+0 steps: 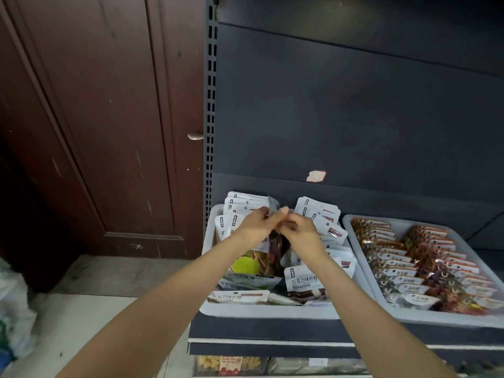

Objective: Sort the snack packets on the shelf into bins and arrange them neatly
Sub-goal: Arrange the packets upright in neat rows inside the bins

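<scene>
Together, both hands meet above the left bin (210, 309), a pale plastic tray on the dark shelf (272, 330). The left hand (255, 227) and the right hand (301, 231) have their fingers curled, pinching a dark snack packet (276, 245) that hangs upright between them over the middle of the bin. Around it in that bin, white packets (246, 205) stand in a row at the back left, another white row (324, 216) leans at the back right, and loose packets, one with a green and yellow face (246, 266), lie jumbled toward the front. Just beside it on the right, a second bin (463, 241) holds two neat rows of brown packets (425, 266). Left of the shelf stands a dark wooden door (103, 118).
</scene>
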